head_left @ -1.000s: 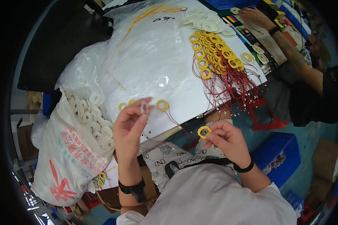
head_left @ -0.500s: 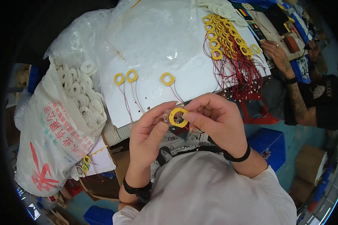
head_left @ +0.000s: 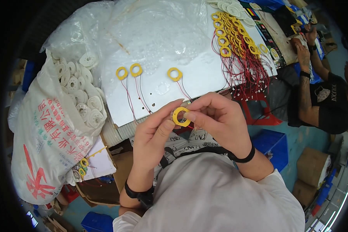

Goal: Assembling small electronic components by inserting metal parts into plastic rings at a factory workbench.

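Observation:
Close in front of me, just off the table's near edge, a yellow ring [head_left: 176, 117] with thin wires is held in both hands. My left hand [head_left: 152, 129] pinches its left side together with a clear plastic part that shows at the rim. Thumb and fingers of my right hand [head_left: 216, 118] grip the ring's right side. A red wire runs out below it. Beyond my hands, three yellow rings with red and black wires lie on the white table: two at the left and a single ring [head_left: 174, 74] nearer the middle.
A sack [head_left: 54, 143] of white plastic discs [head_left: 81, 85] leans at the table's left. Clear plastic sheeting [head_left: 154, 31] covers the back. A pile of yellow wired rings [head_left: 232, 33] lies at right. A co-worker [head_left: 317, 89] works beyond it; a blue bin [head_left: 272, 147] stands below.
The ring is tilted slightly differently in my hands, and both hands stay closed on it. My view has shifted a little. The co-worker's hand has drawn back from the table toward the far right.

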`<state>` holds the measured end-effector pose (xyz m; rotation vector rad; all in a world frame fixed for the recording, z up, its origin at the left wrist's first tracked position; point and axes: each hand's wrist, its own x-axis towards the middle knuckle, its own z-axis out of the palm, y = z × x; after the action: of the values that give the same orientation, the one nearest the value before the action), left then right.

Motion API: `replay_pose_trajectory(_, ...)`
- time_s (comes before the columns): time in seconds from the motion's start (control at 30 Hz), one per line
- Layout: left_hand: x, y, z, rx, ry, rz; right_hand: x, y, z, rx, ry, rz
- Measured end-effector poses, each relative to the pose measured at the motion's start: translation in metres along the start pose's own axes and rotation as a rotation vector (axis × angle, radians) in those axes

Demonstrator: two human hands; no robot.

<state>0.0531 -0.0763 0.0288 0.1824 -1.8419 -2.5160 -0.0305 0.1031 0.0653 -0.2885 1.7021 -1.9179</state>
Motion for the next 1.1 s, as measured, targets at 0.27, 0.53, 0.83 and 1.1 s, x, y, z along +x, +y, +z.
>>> replay_pose_trajectory(0.27, -0.005, 0.003, 0.001, 0.072, 0.023, -0.054, 0.0, 0.011, 0.004, -0.209, 0.032, -0.054)
replay_pose_trajectory(0.53, -0.008, 0.007, 0.013, 0.101, 0.151, -0.105, -0.002, 0.018, 0.014, -0.34, 0.114, -0.141)
replay_pose_trajectory(0.83, -0.007, -0.003, 0.016, -0.033, 0.168, -0.095, 0.001, 0.024, 0.003, -0.223, -0.02, -0.002)
replay_pose_trajectory(1.1, -0.013, 0.007, 0.026, 0.3, 0.244, 0.015, -0.01, 0.027, 0.004, 0.085, -0.05, 0.015)
